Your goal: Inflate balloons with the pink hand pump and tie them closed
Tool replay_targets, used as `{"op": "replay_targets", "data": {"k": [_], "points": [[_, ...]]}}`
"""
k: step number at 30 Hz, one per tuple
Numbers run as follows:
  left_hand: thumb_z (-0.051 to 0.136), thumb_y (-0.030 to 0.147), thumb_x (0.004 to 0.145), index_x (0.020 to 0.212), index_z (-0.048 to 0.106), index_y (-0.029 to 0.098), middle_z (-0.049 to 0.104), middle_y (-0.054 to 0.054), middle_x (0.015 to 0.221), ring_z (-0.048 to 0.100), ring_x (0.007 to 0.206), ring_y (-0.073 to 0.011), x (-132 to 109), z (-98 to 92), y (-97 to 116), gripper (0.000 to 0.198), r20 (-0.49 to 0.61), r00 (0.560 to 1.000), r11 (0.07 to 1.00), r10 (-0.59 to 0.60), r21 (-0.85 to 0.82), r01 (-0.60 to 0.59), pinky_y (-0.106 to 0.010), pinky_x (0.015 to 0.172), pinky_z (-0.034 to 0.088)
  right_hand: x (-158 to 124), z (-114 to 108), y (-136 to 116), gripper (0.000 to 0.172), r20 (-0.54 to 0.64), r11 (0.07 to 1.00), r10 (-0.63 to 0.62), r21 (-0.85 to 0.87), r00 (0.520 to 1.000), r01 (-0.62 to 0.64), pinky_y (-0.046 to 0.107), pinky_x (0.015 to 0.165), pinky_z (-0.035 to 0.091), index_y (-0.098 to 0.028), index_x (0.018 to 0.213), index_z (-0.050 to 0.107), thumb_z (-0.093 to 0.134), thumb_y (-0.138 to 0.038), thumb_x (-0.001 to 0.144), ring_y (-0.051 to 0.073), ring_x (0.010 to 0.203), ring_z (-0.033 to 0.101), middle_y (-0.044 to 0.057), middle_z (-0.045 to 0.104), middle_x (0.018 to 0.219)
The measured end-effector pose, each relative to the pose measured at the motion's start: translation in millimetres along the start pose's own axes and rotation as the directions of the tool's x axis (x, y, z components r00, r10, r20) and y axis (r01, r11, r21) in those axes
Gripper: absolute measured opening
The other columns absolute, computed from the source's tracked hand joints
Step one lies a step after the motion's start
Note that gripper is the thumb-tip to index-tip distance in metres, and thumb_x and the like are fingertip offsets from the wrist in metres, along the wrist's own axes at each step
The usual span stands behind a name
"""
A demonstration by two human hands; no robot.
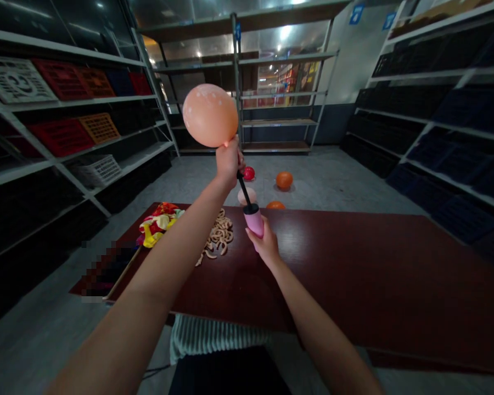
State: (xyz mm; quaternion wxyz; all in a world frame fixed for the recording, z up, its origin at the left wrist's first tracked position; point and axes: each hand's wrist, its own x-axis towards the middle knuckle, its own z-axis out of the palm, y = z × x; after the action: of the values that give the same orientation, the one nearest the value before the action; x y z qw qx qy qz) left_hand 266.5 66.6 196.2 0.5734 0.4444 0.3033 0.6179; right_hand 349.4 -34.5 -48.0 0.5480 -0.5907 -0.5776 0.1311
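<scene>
Peach balloon [210, 116] in left hand [228, 162], white crate [102, 169] on shelf [144, 156], contents unclear

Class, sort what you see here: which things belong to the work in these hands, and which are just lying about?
Belonging to the work:
peach balloon, at the left hand
pink pump, in the right hand
limp balloons on the table, probably supplies

Apparently just lying about:
orange balloon and red balloon, on the floor
tan curved pieces, use unclear
</scene>
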Motion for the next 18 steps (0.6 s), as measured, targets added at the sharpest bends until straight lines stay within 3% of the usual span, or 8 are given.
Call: {"op": "replay_targets", "data": {"k": [6, 9, 14, 18], "points": [[0.065, 0.048, 0.09, 0.058, 0.036, 0.022, 0.033, 0.006, 0.038, 0.029, 0.029, -0.0069, -21.1, -3.7, -60.5, 0.05, -0.041, 0.993, 0.993, -0.114, 0.008, 0.114, -0.022, 0.034, 0.021, 4.0, -2.0, -5.2, 0.058, -0.031, 0.999, 0.042, -0.032, 0.999, -0.043, 0.041, 0.082, 0.057, -0.028, 0.134, 0.052, 0.064, -0.056, 0.085, 0.029, 0.096, 0.072, 0.006, 0.074, 0.113], [0.063, 0.045, 0.091, 0.058, 0.034, 0.022, 0.032, 0.006, 0.038, 0.029, 0.028, -0.0065, -35.2, -6.8, -80.0, 0.05, -0.072, 0.989, 0.992, -0.126, -0.019, 0.125, -0.021, 0.033, 0.019, 5.4, -7.5, -7.5, 0.057, -0.018, 0.997, 0.039, -0.062, 0.999, -0.04, 0.043, 0.083, 0.057, -0.029, 0.136, 0.051, 0.064, -0.055, 0.086, 0.03, 0.099, 0.072, 0.006, 0.073, 0.118], [0.058, 0.038, 0.094, 0.058, 0.032, 0.022, 0.032, 0.007, 0.038, 0.029, 0.027, -0.0065, -34.1, -32.4, -80.7, 0.047, -0.23, 0.966, 0.99, -0.117, -0.107, 0.094, -0.021, 0.033, 0.019, 6.6, -22.1, -10.1, 0.072, 0.111, 0.983, -0.013, -0.18, 0.994, 0.032, 0.044, 0.084, 0.057, -0.035, 0.142, 0.046, 0.076, -0.049, 0.077, 0.031, 0.106, 0.07, 0.004, 0.069, 0.128], [0.053, 0.035, 0.096, 0.058, 0.028, 0.021, 0.03, 0.008, 0.038, 0.027, 0.027, -0.0065, -28.6, -65.8, -61.0, 0.048, -0.381, 0.911, 0.972, -0.156, -0.221, 0.074, -0.021, 0.033, 0.019, 3.2, -24.2, -14.8, 0.052, 0.176, 0.965, -0.054, -0.242, 0.983, 0.096, 0.04, 0.082, 0.057, -0.029, 0.127, 0.058, 0.075, -0.041, 0.079, 0.028, 0.101, 0.071, 0.005, 0.073, 0.115]]}}
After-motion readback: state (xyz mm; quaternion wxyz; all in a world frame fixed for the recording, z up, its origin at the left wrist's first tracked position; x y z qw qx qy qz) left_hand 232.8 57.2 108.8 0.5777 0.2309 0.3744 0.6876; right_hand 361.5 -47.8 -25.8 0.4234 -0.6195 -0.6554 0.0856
